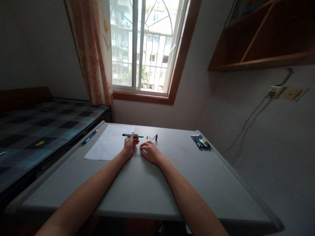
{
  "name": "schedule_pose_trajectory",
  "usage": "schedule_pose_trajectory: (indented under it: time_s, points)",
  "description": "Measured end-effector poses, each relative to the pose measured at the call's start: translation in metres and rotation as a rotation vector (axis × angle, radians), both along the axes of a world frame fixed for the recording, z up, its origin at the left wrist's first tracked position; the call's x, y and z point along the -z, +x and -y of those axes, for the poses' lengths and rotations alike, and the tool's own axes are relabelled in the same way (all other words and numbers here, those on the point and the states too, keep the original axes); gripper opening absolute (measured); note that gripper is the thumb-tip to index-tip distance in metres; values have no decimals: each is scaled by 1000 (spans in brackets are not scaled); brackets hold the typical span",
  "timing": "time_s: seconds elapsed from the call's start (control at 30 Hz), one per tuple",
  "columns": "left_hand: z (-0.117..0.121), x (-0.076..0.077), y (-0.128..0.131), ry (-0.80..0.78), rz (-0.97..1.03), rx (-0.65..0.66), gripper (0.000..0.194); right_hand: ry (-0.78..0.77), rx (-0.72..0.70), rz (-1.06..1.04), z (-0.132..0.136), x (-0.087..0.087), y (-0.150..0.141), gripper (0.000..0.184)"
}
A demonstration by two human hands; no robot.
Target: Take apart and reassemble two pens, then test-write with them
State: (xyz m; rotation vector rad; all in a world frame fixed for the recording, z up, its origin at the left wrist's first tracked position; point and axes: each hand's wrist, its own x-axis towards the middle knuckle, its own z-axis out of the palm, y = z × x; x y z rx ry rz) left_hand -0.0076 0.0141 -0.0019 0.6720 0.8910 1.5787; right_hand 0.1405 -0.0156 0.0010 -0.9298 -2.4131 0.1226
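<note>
So, my left hand (pixel 131 144) pinches the green pen (pixel 128 135) near the right edge of the paper (pixel 103 144); whether my right hand (pixel 151 151) pinches anything, I cannot tell. Table (pixel 177 164) room stretches rightward; the pen's long axis runs left to right

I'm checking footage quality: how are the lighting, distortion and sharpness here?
Head view: the window glares, partly washed out; the shelf is dim; wide-angle stretch seems to splay the table; small parts beyond the right hand are too tiny to make out.
</note>
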Motion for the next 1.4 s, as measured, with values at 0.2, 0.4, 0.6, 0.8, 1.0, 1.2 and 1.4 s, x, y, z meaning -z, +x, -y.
schedule_pose_trajectory:
  time_s: [0.2, 0.4, 0.6, 0.8, 1.0, 1.2, 1.4]
  points:
    - [-1, 1, -1, 6, -2, -1, 31, -29, 11, -30, -4, 5, -1, 20]
    - [-2, 2, -1, 9, -1, -1, 30, -57, 33, -42, -8, 9, -1, 21]
    - [-2, 2, -1, 3, -7, 1, 31, -68, 152, -28, -12, 7, 3, 19]
    - [-2, 2, -1, -8, -9, 1, 29, -61, 216, -39, -10, 7, 4, 17]
    - [-3, 3, -2, -2, -10, 1, 31, -63, 235, -36, -10, 6, 5, 13]
    - [-2, 3, -1, -5, -14, 3, 30, -75, 217, -65, -9, 5, 4, 11]
    - [-2, 2, -2, -2, -16, 8, 30, -82, 252, -313, -18, 5, 13, 13]
